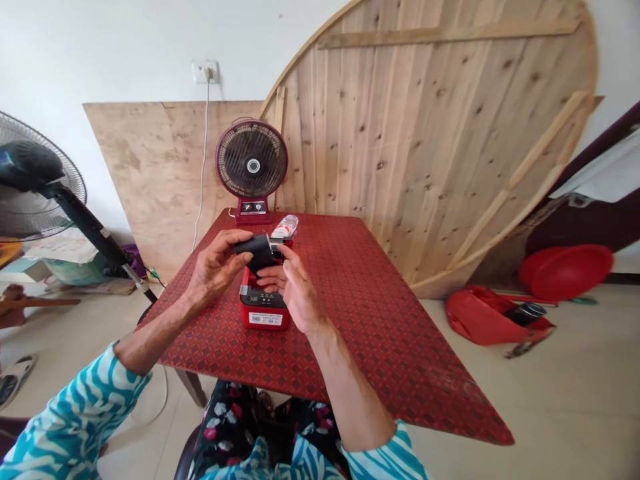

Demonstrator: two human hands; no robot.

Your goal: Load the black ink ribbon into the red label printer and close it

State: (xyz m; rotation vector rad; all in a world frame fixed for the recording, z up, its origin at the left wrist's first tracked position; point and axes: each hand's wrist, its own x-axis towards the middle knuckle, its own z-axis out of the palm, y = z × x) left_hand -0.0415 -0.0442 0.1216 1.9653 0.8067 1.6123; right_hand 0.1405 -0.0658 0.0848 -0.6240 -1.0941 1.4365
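Note:
Above the table, a black cylinder [256, 252] lies sideways between both hands, with a silvery neck and a dark piece at its right end. My left hand [216, 261] is closed on its left part, thumb below and fingers on top. At the silvery end, my right hand [299, 293] grips with its upper fingers, while its other fingers stretch beneath the cylinder. Just below the hands stands a red box [265, 319] with a black panel and a white label on its front; my right hand partly hides it. What the dark end piece is cannot be made out.
The red patterned table [360, 313] carries a dark red fan [252, 160] at the back and a clear plastic bottle [286, 225] behind the hands. A standing fan [85, 207] is at left. A red bag [480, 317] lies on the floor at right.

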